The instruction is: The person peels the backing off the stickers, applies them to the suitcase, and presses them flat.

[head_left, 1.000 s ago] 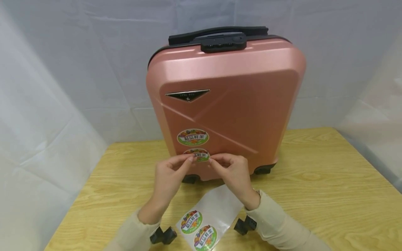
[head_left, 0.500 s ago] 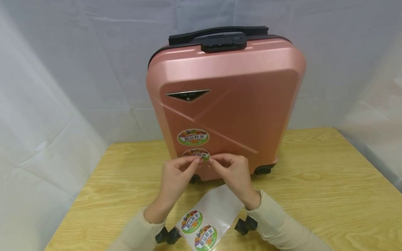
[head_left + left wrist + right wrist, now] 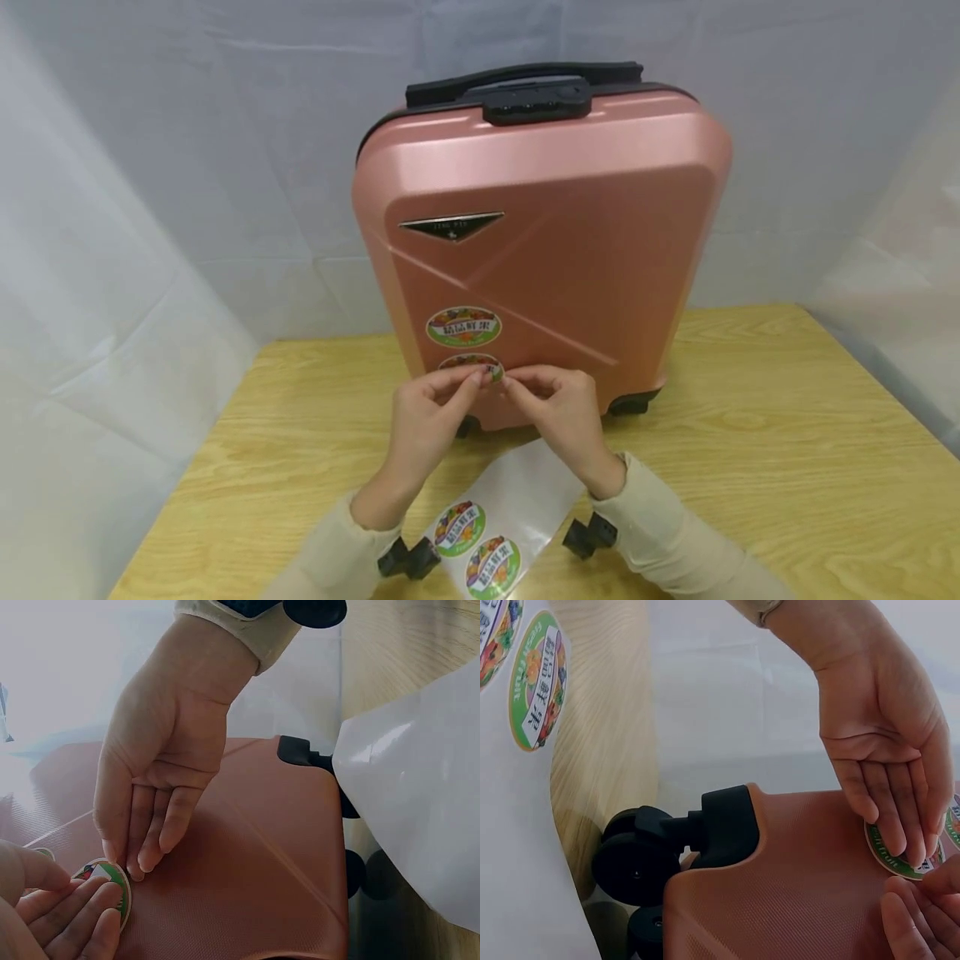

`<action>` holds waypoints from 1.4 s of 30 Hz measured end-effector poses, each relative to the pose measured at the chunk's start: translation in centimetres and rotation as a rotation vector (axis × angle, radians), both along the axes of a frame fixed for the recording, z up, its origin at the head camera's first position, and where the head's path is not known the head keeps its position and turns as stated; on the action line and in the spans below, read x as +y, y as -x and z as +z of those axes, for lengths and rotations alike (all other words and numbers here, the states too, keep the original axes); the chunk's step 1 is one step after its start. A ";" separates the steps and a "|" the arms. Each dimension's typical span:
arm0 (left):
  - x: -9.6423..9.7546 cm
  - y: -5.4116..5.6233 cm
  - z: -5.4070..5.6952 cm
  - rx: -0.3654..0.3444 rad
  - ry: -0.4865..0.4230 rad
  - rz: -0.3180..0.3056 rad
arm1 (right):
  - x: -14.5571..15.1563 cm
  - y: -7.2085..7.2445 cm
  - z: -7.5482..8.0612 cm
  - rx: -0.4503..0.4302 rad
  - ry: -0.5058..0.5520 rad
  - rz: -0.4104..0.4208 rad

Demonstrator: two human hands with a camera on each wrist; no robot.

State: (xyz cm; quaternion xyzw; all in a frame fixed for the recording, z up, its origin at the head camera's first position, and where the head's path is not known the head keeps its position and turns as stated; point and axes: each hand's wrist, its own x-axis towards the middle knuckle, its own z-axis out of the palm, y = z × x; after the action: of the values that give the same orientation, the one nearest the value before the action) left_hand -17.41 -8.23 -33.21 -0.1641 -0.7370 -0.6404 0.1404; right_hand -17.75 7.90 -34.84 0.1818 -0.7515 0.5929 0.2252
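Note:
An oval fruit sticker (image 3: 463, 362) lies low on the front of a pink hard-shell suitcase (image 3: 585, 267), partly covered by fingers. My left hand (image 3: 423, 421) presses its fingertips on the sticker's lower right part. In the right wrist view, that hand's fingers lie fairly straight across the sticker (image 3: 879, 847). My right hand (image 3: 562, 408) pinches the right edge between thumb and index finger. Both hands' fingertips nearly meet there. Just above, a matching oval sticker (image 3: 463, 327) sits flat on the shell.
A backing sheet (image 3: 525, 487) bearing two more fruit stickers (image 3: 492, 567) lies on the wooden table (image 3: 750, 433) between my forearms. The suitcase stands upright on black wheels (image 3: 632, 403), its black handle (image 3: 525, 77) on top. A white cloth (image 3: 225, 150) hangs behind.
My left hand has moved right across the lower sticker, from its left part toward the right edge. The right hand stays almost in place at that edge.

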 end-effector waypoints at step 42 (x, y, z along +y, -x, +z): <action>0.9 0.2 0.7 0.038 -0.017 -0.054 | 0.7 0.0 -0.1 0.045 -0.001 -0.022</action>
State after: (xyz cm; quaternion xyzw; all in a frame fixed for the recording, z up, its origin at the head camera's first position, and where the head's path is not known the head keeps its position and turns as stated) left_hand -17.60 -7.31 -32.54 -0.1947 -0.7243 -0.6468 0.1385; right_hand -17.74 8.60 -34.96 0.1872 -0.7483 0.5859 0.2485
